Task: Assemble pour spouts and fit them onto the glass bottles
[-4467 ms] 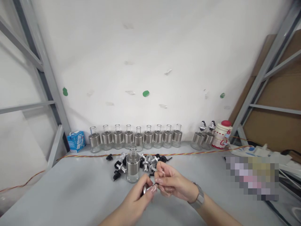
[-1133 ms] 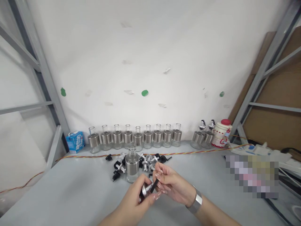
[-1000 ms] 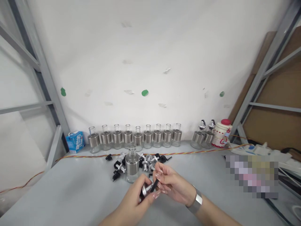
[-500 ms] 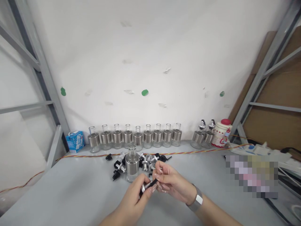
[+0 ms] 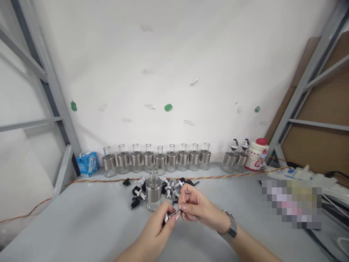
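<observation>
My left hand point(image 5: 159, 227) is closed around a small silver-and-black bottle pourer point(image 5: 169, 215), which is partly hidden by the fingers. At the pourer's tip, the thumb and fingers of my right hand point(image 5: 203, 210) are pinched together; exactly what lies between them is mostly covered. Just beyond my left hand stands an uncapped glass bottle point(image 5: 154, 190) with a steel sleeve. Around and behind that bottle lies a loose heap of black and silver pourer parts point(image 5: 168, 188), some of them hidden by the bottle and my right hand.
Several open bottles point(image 5: 171, 159) with steel sleeves line the wall. Two bottles with pourers fitted point(image 5: 230, 159) stand farther right beside a white-and-red container point(image 5: 256, 154). A blue carton point(image 5: 87, 164) is at the left. A twisted wire point(image 5: 109, 180) crosses the table; power strips point(image 5: 305, 174) lie right.
My right wrist has turned, showing the watch from another side. The fingertips of my right hand now cover more of the pourer's black end. The bottles and loose parts stay put.
</observation>
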Tool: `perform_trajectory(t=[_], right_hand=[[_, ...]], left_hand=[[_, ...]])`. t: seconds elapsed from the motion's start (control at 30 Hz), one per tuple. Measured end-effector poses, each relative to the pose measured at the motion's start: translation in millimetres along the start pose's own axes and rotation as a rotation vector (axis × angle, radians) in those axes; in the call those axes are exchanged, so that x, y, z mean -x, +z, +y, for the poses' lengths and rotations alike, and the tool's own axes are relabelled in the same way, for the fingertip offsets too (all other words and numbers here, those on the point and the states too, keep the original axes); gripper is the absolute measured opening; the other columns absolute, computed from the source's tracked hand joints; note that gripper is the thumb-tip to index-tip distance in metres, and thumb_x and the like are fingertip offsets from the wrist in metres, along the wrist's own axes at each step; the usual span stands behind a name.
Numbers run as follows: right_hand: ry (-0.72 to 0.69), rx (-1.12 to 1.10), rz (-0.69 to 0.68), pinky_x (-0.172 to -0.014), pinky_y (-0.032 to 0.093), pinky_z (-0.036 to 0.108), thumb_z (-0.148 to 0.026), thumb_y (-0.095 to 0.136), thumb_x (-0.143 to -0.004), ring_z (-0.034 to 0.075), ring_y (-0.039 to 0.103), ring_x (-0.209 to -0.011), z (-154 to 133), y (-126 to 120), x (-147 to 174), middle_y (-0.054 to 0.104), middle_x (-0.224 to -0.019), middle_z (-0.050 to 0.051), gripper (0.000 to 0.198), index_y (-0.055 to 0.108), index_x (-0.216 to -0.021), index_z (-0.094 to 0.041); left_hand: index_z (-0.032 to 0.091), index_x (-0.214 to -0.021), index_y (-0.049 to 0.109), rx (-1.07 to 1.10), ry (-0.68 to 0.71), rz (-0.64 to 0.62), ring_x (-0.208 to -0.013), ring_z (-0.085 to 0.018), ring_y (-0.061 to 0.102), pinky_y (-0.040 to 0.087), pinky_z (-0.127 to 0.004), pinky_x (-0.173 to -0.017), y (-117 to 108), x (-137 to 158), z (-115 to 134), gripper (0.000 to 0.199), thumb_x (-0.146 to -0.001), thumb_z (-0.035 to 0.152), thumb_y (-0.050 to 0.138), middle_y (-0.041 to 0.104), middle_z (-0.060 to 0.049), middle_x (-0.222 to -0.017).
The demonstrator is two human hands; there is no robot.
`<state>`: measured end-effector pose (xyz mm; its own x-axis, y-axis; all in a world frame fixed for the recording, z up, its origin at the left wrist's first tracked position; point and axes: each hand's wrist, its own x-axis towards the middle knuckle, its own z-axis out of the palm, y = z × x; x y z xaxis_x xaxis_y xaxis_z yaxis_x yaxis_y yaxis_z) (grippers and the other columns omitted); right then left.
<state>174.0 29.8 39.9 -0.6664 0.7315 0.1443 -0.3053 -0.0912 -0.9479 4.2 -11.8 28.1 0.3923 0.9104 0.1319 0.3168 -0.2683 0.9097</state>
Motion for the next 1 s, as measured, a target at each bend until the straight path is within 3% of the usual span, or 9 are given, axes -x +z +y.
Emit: perform_trajectory(t=[0.17,0.3,0.43,0.63,1.0], right_hand=[[-0.004,0.12,-0.029,-0.039,0.028,0.017,-0.025,0.061,-0.072,0.006,0.044,-0.048,-3.6,-3.2,-0.2,0.051,-0.068,-0.003,0.028,0.036,-0.081,-0.019],[-0.048,0.23,0.099,-0.044,0.028,0.018,-0.028,0.064,-0.07,0.004,0.034,-0.049,-2.8,-2.5,-1.5,0.042,-0.066,-0.005,0.03,0.037,-0.078,-0.019],[-0.042,0.435,0.171,-0.051,0.027,0.02,-0.035,0.057,-0.075,0.006,0.031,-0.055,-1.8,-0.8,0.3,0.034,-0.062,-0.006,0.025,0.039,-0.071,-0.017],[0.077,0.625,0.112,-0.046,0.023,0.021,-0.045,0.042,-0.081,0.007,0.027,-0.05,-1.2,6.6,4.5,0.033,-0.054,-0.005,0.034,0.039,-0.062,-0.016],[0.227,0.277,0.038,-0.033,0.018,0.017,-0.051,0.041,-0.079,0.003,0.026,-0.035,8.6,6.0,-2.5,0.033,-0.042,-0.008,0.039,0.045,-0.066,-0.015]], left_hand=[[0.018,-0.074,0.041,0.33,-0.125,-0.083,-0.048,-0.005,0.03,0.024,-0.018,-0.044,2.6,-2.6,-0.6,0.027,-0.081,0.044,0.039,0.041,0.004,-0.061],[0.019,-0.073,0.038,0.57,-0.191,-0.09,-0.044,-0.004,0.027,0.019,-0.015,-0.039,3.3,-5.1,-1.3,0.027,-0.078,0.045,0.044,0.04,0.006,-0.06],[0.018,-0.071,0.037,0.63,-0.196,-0.071,-0.042,-0.002,0.028,0.016,-0.015,-0.038,2.8,-6.0,0.0,0.028,-0.077,0.044,0.046,0.039,0.007,-0.057],[0.018,-0.072,0.038,0.622,-0.157,-0.074,-0.042,-0.002,0.028,0.018,-0.015,-0.039,7.3,-5.5,-6.8,0.027,-0.076,0.043,0.049,0.039,0.007,-0.057],[0.018,-0.07,0.037,0.672,-0.204,-0.064,-0.044,-0.002,0.03,0.016,-0.016,-0.041,1.9,-4.1,4.6,0.029,-0.078,0.044,0.046,0.041,0.006,-0.059]])
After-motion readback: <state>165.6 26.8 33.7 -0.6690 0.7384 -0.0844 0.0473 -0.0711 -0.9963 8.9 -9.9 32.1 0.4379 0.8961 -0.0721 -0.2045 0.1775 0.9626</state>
